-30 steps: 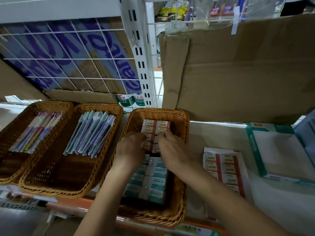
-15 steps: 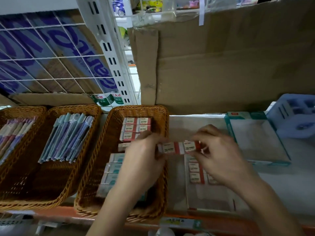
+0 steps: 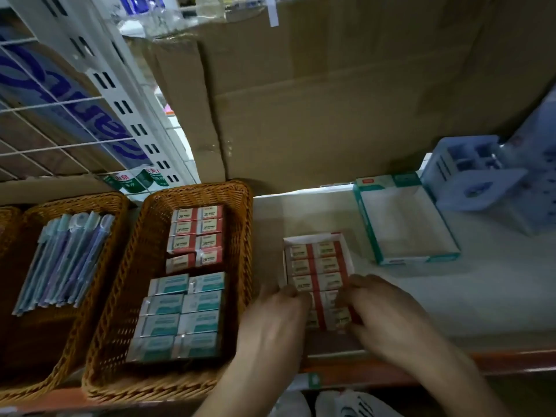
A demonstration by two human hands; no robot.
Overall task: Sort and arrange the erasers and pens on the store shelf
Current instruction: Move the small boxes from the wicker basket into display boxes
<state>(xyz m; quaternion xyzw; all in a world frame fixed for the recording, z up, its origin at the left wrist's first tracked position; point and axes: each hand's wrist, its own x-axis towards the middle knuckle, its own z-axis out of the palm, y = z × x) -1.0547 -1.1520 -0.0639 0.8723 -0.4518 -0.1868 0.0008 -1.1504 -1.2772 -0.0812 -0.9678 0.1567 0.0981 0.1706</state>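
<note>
A wicker basket (image 3: 247, 236) holds red erasers (image 3: 195, 233) at its far end and green erasers (image 3: 183, 314) nearer me. To its right, a white box (image 3: 346, 245) holds more rows of red erasers (image 3: 319, 266). My left hand (image 3: 270, 323) and my right hand (image 3: 388, 314) are at the box's near end. Their fingertips press from either side on a row of red erasers (image 3: 328, 314). A second basket (image 3: 90, 201) on the left holds pens (image 3: 66, 260) in a bundle.
An empty green-edged box (image 3: 403, 227) lies right of the eraser box, and a blue plastic organizer (image 3: 472, 173) stands behind it. Large cardboard (image 3: 331, 100) closes the back. A white wire grid (image 3: 60, 115) stands behind the baskets. The orange shelf edge (image 3: 436, 361) runs along the front.
Both hands left the far end of the basket, held a pair of red erasers over its right rim, then dropped to the white box. The view shifted right.
</note>
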